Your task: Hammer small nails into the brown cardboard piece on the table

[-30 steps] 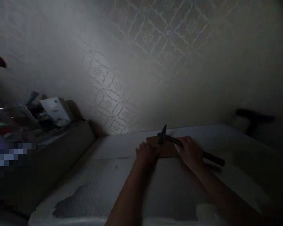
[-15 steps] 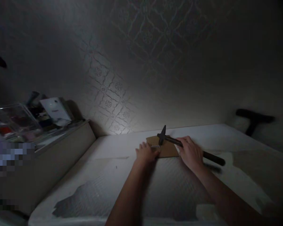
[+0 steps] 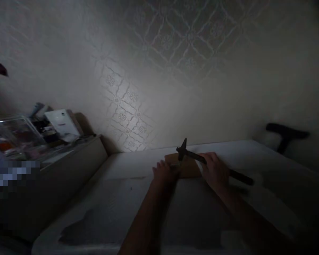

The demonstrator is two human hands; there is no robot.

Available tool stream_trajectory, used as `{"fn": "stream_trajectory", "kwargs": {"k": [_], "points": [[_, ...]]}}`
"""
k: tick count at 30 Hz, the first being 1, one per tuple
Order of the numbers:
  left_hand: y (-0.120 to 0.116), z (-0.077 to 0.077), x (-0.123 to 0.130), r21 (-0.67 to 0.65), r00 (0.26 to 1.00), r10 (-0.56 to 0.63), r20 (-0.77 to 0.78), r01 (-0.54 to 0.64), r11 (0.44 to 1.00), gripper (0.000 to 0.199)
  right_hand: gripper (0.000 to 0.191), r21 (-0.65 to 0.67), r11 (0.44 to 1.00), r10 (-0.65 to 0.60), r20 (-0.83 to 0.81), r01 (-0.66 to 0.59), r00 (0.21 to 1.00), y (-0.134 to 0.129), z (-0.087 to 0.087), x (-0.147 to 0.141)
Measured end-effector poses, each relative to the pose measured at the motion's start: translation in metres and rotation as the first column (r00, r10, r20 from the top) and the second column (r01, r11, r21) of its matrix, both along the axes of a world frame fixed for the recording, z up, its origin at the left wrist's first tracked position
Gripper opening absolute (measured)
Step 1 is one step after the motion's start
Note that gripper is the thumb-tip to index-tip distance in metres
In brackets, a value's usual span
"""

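Observation:
My right hand [image 3: 215, 171] is wrapped round the handle of a hammer [image 3: 195, 156], whose head is held just above a brown board [image 3: 190, 169]. The board lies on the white surface near the wall. At the board's left edge rests my left hand [image 3: 163, 171], its fingers at a small light metallic piece [image 3: 175, 165] on the board. Darkness and blur hide how the left fingers meet that piece.
On the left, a raised shelf [image 3: 77, 152] holds a clear plastic box [image 3: 20, 131], a white box [image 3: 62, 122] and small items. A dark T-shaped object [image 3: 287, 132] stands at the right. Patterned wall behind.
The hammer head has risen slightly. Light has shifted: the wall is brighter, while the hands and the surface are darker. My left hand has barely moved.

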State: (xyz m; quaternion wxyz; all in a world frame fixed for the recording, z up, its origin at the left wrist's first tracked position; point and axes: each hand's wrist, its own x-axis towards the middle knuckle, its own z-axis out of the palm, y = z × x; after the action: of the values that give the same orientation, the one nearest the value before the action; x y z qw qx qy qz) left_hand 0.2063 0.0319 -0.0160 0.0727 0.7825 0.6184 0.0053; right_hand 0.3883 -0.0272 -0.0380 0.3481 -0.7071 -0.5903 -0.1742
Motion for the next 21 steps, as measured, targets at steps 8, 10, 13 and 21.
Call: {"fn": "stream_trajectory", "kwargs": {"k": [8,10,13,21], "points": [[0.0019,-0.0018,-0.0002,-0.020,1.000,0.003,-0.009,-0.003,1.000,0.082,0.027,0.020,0.999,0.023,0.035,-0.024,0.999,-0.0005,0.0008,-0.0018],[0.0025,-0.0025,-0.0003,-0.020,1.000,0.002,-0.010,-0.002,1.000,0.082,0.028,0.052,0.998,0.022,0.028,-0.024,0.999,-0.0002,0.0006,-0.0020],[0.0028,-0.0034,-0.0003,-0.004,1.000,-0.002,-0.008,0.002,1.000,0.081,0.030,0.043,0.998,0.036,0.050,-0.038,0.998,0.0004,-0.0005,-0.0015],[0.0012,-0.0020,-0.0002,-0.002,1.000,-0.007,-0.004,0.007,1.000,0.083,0.027,0.058,0.998,0.016,0.036,-0.018,0.999,0.0003,-0.0003,-0.0012]]}}
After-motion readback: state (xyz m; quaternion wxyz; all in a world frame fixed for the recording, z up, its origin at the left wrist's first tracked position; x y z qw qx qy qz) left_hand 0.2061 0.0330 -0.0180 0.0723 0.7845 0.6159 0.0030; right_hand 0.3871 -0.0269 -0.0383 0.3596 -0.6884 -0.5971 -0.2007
